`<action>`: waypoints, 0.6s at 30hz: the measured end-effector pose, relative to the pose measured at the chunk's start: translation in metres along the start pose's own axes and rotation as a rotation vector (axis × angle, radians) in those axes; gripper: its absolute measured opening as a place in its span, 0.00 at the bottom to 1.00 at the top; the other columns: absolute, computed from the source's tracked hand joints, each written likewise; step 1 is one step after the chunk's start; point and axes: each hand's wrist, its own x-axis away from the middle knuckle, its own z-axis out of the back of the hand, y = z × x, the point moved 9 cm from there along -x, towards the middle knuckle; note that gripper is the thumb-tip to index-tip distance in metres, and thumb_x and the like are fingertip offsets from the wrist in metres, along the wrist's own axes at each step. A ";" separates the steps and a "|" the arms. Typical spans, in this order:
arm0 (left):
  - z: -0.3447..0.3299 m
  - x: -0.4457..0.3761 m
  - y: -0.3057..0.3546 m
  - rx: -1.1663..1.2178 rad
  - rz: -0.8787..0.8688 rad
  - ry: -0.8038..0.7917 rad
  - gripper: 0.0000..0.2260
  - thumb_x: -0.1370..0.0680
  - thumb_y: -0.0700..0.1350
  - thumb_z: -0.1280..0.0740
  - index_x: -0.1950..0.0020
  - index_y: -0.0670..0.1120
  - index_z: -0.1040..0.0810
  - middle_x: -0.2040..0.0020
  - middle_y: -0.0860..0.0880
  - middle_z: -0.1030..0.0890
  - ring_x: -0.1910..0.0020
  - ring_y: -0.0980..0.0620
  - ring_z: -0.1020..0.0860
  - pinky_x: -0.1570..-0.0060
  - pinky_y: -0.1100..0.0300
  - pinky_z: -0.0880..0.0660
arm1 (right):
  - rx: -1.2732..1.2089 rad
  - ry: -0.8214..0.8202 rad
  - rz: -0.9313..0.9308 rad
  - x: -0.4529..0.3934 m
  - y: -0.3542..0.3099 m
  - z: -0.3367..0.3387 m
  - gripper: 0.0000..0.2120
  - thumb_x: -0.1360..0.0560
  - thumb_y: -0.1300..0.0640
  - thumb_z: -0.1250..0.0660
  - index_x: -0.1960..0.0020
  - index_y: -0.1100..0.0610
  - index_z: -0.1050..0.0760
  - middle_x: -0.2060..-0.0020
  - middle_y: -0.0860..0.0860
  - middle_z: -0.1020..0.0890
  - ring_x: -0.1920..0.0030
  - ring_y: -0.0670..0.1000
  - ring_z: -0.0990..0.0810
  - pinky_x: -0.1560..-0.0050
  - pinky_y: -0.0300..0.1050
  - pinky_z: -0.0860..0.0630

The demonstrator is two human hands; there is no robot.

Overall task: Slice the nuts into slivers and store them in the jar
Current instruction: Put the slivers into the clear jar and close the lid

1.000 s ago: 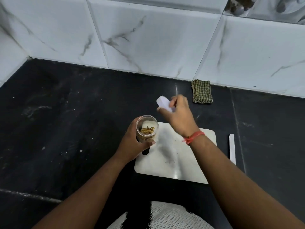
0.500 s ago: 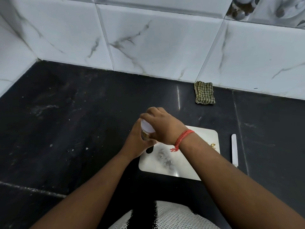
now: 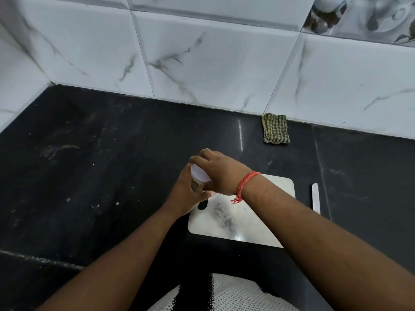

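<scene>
A small clear jar (image 3: 198, 186) with brown nut slivers inside stands at the left end of the white cutting board (image 3: 242, 223). My left hand (image 3: 186, 194) wraps around the jar's body from the left. My right hand (image 3: 219, 172), with a red thread at the wrist, grips the white lid (image 3: 199, 173) on top of the jar's mouth. Most of the jar is hidden by both hands. Grey crumbs and smears lie on the board's middle.
A white-handled knife (image 3: 315, 197) lies on the black counter just right of the board. A folded green checked cloth (image 3: 275, 129) sits by the tiled wall at the back. The counter's front edge runs close to my body.
My right hand carried the white lid from above the board down onto the jar's mouth. The open top with slivers showing is now covered. My left hand kept hold of the jar.
</scene>
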 end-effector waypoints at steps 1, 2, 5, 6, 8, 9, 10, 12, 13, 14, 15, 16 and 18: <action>0.000 0.000 0.002 0.002 -0.014 -0.001 0.42 0.29 0.49 0.21 0.22 0.50 0.41 0.28 0.53 0.29 0.31 0.56 0.29 0.33 0.68 0.31 | 0.026 -0.009 -0.002 -0.001 -0.001 0.001 0.39 0.30 0.51 0.25 0.25 0.49 0.40 0.35 0.53 0.31 0.39 0.55 0.27 0.43 0.48 0.22; 0.000 0.000 0.003 0.001 -0.029 -0.003 0.42 0.29 0.49 0.21 0.22 0.49 0.41 0.28 0.51 0.29 0.31 0.54 0.29 0.31 0.60 0.30 | 0.060 -0.022 -0.003 -0.002 -0.002 0.002 0.39 0.30 0.50 0.25 0.25 0.50 0.41 0.35 0.53 0.30 0.40 0.55 0.26 0.43 0.48 0.22; 0.000 -0.001 0.006 -0.006 -0.052 -0.011 0.41 0.30 0.50 0.20 0.23 0.49 0.39 0.29 0.51 0.28 0.31 0.55 0.28 0.30 0.55 0.29 | 0.154 -0.050 0.007 -0.006 -0.003 0.002 0.38 0.29 0.47 0.26 0.25 0.50 0.41 0.35 0.55 0.29 0.41 0.56 0.25 0.44 0.49 0.21; 0.000 -0.001 0.005 0.002 -0.052 -0.017 0.41 0.30 0.51 0.20 0.23 0.50 0.39 0.30 0.52 0.28 0.32 0.56 0.28 0.31 0.56 0.28 | 0.167 -0.060 0.015 -0.007 -0.003 0.002 0.38 0.29 0.46 0.27 0.25 0.50 0.42 0.35 0.55 0.29 0.42 0.56 0.25 0.44 0.49 0.21; 0.000 -0.001 0.003 0.032 -0.037 -0.029 0.39 0.30 0.52 0.20 0.25 0.52 0.38 0.31 0.54 0.26 0.33 0.58 0.26 0.34 0.61 0.27 | 0.179 -0.091 0.050 -0.007 -0.001 0.000 0.39 0.28 0.47 0.27 0.24 0.50 0.43 0.35 0.54 0.30 0.42 0.56 0.25 0.45 0.49 0.21; 0.000 -0.001 0.001 0.053 -0.024 -0.028 0.38 0.30 0.50 0.20 0.26 0.53 0.37 0.33 0.55 0.25 0.35 0.60 0.25 0.38 0.66 0.26 | 0.189 -0.109 0.080 -0.007 -0.001 0.000 0.39 0.28 0.48 0.27 0.24 0.50 0.44 0.34 0.54 0.31 0.41 0.56 0.25 0.44 0.49 0.21; 0.001 0.001 0.000 0.075 -0.016 -0.026 0.37 0.30 0.48 0.20 0.27 0.53 0.36 0.35 0.57 0.25 0.37 0.63 0.25 0.42 0.71 0.27 | 0.206 -0.128 0.112 -0.007 -0.002 -0.001 0.39 0.28 0.49 0.27 0.24 0.49 0.44 0.34 0.54 0.32 0.40 0.56 0.26 0.44 0.49 0.21; 0.001 0.000 -0.003 0.096 -0.008 -0.030 0.36 0.30 0.46 0.19 0.28 0.54 0.35 0.37 0.59 0.25 0.39 0.67 0.25 0.46 0.75 0.28 | 0.235 -0.145 0.141 -0.008 -0.005 0.000 0.40 0.28 0.50 0.27 0.24 0.49 0.44 0.33 0.54 0.32 0.40 0.56 0.26 0.45 0.49 0.21; 0.001 -0.001 -0.004 0.096 -0.006 -0.037 0.36 0.30 0.46 0.19 0.28 0.53 0.36 0.37 0.60 0.25 0.39 0.68 0.25 0.46 0.76 0.29 | 0.244 -0.141 0.135 -0.009 -0.005 0.001 0.40 0.29 0.49 0.27 0.24 0.49 0.44 0.34 0.54 0.31 0.41 0.56 0.25 0.45 0.49 0.21; 0.001 -0.001 -0.003 0.096 -0.006 -0.043 0.37 0.30 0.46 0.20 0.27 0.53 0.36 0.36 0.59 0.25 0.38 0.68 0.26 0.46 0.76 0.29 | 0.252 -0.136 0.116 -0.009 -0.006 0.002 0.39 0.28 0.47 0.27 0.24 0.49 0.43 0.35 0.54 0.31 0.43 0.56 0.24 0.46 0.48 0.21; 0.000 -0.001 -0.002 0.088 -0.005 -0.047 0.38 0.30 0.47 0.20 0.26 0.53 0.37 0.35 0.59 0.26 0.37 0.67 0.26 0.44 0.75 0.29 | 0.256 -0.132 0.089 -0.009 -0.005 0.002 0.39 0.28 0.46 0.27 0.24 0.50 0.43 0.36 0.54 0.30 0.44 0.56 0.24 0.46 0.48 0.21; 0.000 -0.002 0.000 0.073 -0.014 -0.046 0.39 0.30 0.48 0.20 0.25 0.52 0.37 0.33 0.57 0.26 0.36 0.64 0.27 0.41 0.73 0.29 | 0.260 -0.129 0.057 -0.009 -0.004 0.002 0.39 0.28 0.45 0.28 0.24 0.51 0.42 0.37 0.55 0.29 0.45 0.56 0.23 0.46 0.48 0.20; 0.000 -0.003 0.002 0.031 -0.038 -0.038 0.41 0.30 0.49 0.20 0.23 0.52 0.39 0.30 0.57 0.28 0.34 0.62 0.28 0.36 0.70 0.31 | 0.260 -0.123 -0.002 -0.010 -0.004 0.001 0.37 0.28 0.44 0.29 0.25 0.52 0.41 0.37 0.55 0.29 0.46 0.56 0.23 0.47 0.49 0.20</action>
